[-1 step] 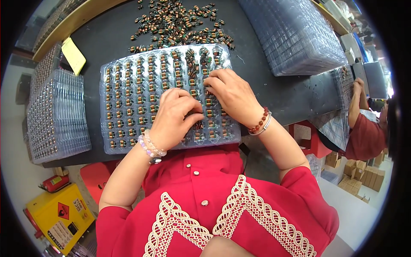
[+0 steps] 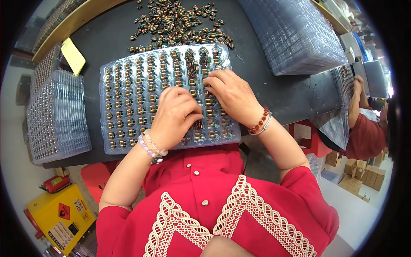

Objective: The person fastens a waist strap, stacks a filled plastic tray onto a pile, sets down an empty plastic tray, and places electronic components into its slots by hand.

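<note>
A clear plastic tray [image 2: 104,92] lies before me, its pockets filled in rows with small copper-wound coils [image 2: 139,100]. My left hand [image 2: 173,112] is over the tray's right-centre columns, thumb and fingertips pinched together; whatever is between them is hidden. To its right, my right hand [image 2: 234,92] is bent over the right-hand columns, its fingertips closed down at the pockets. I cannot make out what they grip. Just beyond the fingers, a loose cluster of coils [image 2: 192,64] lies on top of the tray.
A pile of loose coils [image 2: 175,23] covers the dark table [image 2: 100,40] behind the tray. Stacked clear trays stand at right [image 2: 295,38], and stacked trays [image 2: 60,115] with coils at left. A yellow card [image 2: 73,56] leans there. Another person's hand [image 2: 358,84] shows far right.
My left thumb and index finger have drawn together into a tighter pinch. My right hand has stayed nearly in place.
</note>
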Tool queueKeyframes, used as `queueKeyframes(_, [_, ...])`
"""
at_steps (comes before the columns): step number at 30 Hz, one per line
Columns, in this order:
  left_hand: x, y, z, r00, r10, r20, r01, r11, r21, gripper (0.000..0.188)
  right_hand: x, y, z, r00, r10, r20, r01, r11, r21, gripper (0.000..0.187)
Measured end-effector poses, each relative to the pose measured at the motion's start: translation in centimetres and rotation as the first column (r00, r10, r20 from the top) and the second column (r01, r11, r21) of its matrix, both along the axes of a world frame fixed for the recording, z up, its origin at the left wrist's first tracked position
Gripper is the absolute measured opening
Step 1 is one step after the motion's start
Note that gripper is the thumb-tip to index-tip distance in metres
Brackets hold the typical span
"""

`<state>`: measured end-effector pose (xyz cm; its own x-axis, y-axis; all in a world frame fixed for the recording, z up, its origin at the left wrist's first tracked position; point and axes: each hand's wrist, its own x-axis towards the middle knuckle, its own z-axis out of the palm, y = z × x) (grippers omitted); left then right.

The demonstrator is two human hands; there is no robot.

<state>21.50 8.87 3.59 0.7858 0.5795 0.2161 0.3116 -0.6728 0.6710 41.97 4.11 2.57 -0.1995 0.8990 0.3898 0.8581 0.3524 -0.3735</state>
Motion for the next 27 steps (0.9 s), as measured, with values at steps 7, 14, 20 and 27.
queueKeyframes(7, [-0.1,0.0,-0.6,0.999,-0.021,0.031,0.011,0.956,0.294,0.013,0.1,-2.0,1.6,0.967,-0.002,-0.256,-0.007,0.999,-0.036,0.016])
queueKeyframes(14, [-0.7,-3.6,0.2,0.994,0.106,0.001,-0.103,0.970,0.219,0.017,-0.6,-7.5,0.6,0.896,-0.168,-0.410,0.150,0.986,-0.076,0.016])
queueKeyframes(20, [-0.4,-3.3,0.0,0.996,0.044,0.084,-0.062,0.974,0.219,0.018,-2.4,-9.4,-1.8,0.769,-0.360,-0.528,0.299,0.933,-0.201,0.013])
queueKeyframes(27, [-0.7,-3.8,-0.2,0.995,0.059,0.087,-0.076,0.974,0.213,0.021,-2.9,-8.8,-1.2,0.659,-0.471,-0.587,0.408,0.879,-0.247,0.012])
